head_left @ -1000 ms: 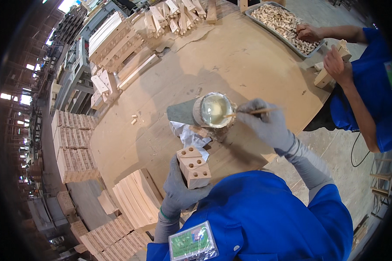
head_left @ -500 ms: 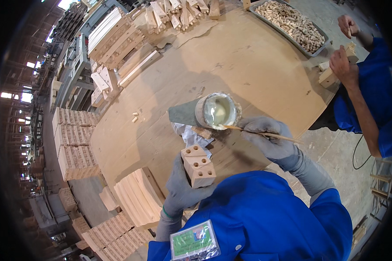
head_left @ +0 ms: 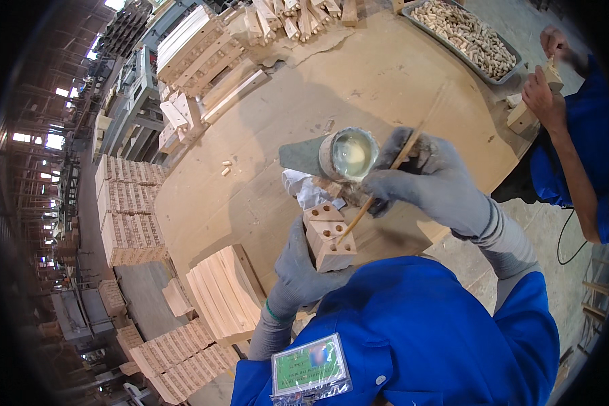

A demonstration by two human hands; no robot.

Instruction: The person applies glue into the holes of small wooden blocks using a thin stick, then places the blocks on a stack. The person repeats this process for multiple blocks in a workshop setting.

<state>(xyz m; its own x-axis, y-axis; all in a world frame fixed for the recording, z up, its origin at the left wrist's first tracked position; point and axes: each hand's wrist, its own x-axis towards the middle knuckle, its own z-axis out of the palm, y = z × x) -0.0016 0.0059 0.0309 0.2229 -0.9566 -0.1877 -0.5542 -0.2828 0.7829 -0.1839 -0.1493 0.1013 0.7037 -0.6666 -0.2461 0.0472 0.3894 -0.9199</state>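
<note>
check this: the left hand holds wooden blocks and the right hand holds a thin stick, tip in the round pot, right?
No: the thin stick has its tip at the holed face of the wooden blocks, not in the round pot, as the head view shows. The left hand and right hand parts stand.

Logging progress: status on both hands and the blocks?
Left hand gripping drilled blocks. Right hand holding stick, tip at blocks. Pot beyond; nothing visible between stick and blocks.
</note>
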